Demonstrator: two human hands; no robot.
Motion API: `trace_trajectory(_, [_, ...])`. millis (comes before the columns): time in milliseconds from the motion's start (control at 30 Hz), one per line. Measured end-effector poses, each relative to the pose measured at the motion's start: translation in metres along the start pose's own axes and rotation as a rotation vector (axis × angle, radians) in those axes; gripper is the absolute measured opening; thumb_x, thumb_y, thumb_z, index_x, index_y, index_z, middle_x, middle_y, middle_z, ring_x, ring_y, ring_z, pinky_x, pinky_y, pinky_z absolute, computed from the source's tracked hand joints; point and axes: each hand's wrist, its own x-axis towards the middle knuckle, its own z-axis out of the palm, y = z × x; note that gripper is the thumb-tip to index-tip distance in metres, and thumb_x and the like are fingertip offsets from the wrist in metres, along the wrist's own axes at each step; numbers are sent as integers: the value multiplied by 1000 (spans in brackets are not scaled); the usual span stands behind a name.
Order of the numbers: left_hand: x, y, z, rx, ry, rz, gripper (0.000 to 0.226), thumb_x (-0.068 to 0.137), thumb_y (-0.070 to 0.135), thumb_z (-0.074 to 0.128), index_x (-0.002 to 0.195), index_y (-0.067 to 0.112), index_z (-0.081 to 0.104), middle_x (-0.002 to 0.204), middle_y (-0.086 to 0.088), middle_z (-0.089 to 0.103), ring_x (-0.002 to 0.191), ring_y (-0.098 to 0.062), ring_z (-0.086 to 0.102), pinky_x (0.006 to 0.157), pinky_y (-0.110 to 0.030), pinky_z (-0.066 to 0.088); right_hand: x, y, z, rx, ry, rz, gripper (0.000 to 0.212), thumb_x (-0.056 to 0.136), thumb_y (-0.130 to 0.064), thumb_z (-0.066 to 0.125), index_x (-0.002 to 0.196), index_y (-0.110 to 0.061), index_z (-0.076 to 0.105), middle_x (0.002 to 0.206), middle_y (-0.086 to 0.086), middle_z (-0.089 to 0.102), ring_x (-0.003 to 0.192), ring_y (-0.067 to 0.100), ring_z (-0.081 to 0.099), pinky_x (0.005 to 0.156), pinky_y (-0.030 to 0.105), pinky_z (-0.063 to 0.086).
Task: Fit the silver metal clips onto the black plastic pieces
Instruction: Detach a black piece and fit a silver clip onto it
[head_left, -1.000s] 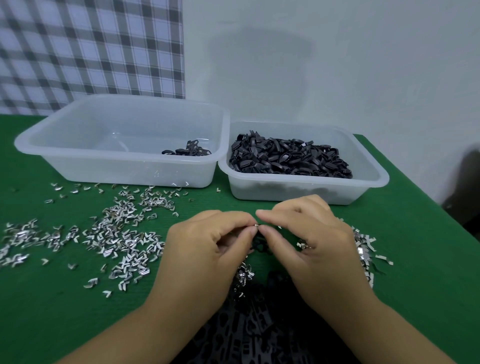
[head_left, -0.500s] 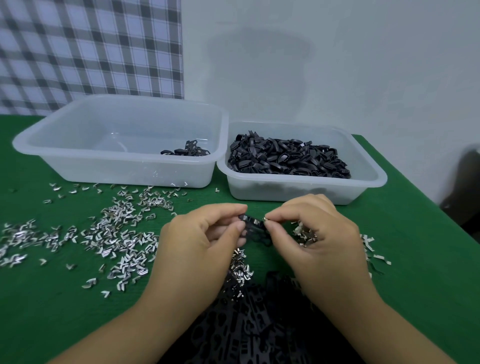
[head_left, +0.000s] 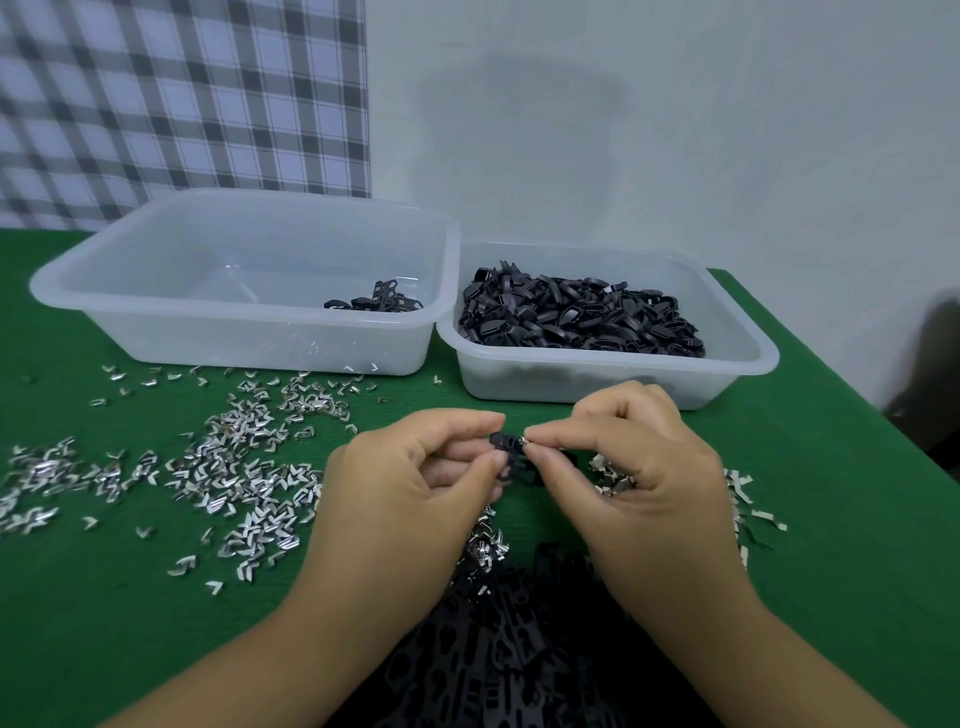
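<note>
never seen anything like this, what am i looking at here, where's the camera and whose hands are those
There is no machine here: a person is working with bare hands, and the view comes from a camera worn on their head, looking forward and down. The left hand pinches a small black plastic piece, and the right hand pinches a silver clip against it. On the green table lie scattered loose clips. The right tub is heaped with black pieces; the left tub holds only a handful of pieces. A dark pile of more black parts lies just in front of the person.
</note>
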Motion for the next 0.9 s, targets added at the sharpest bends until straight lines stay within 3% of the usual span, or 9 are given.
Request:
trace_trajectory(400, [-2, 2, 1, -7, -16, 55, 36, 72, -3, 76, 83, 32, 74, 70, 7, 74, 63, -9, 71, 63, -16, 56, 1, 0, 1, -109, -5, -62, 3, 75, -13, 71, 76, -15, 74, 72, -6, 54, 75, 16, 50, 66, 15, 37])
trace_trajectory(567, [-2, 1, 1, 62, 0, 80, 35, 72, -2, 76, 83, 31, 74, 72, 7, 73, 63, -8, 71, 64, -18, 57, 1, 0, 2, -151, -11, -133, 2, 76, -11, 72, 76, -11, 74, 73, -3, 53, 74, 16, 47, 65, 18, 38])
trace_trajectory(700, [-2, 1, 1, 115, 8, 106, 42, 75, 2, 74, 92, 39, 67, 76, 10, 72, 63, -5, 70, 63, -14, 54, 1, -1, 1, -66, -43, -67, 4, 74, -16, 72, 77, -16, 74, 73, -6, 54, 75, 15, 49, 66, 17, 38])
trace_trajectory(900, [-3, 2, -1, 222, 8, 215, 42, 76, -1, 72, 86, 36, 56, 81, 13, 69, 68, -3, 69, 61, -12, 52, 1, 0, -1, 33, -205, 79, 19, 77, -26, 66, 95, -23, 72, 86, -13, 60, 88, 10, 53, 78, 14, 38])
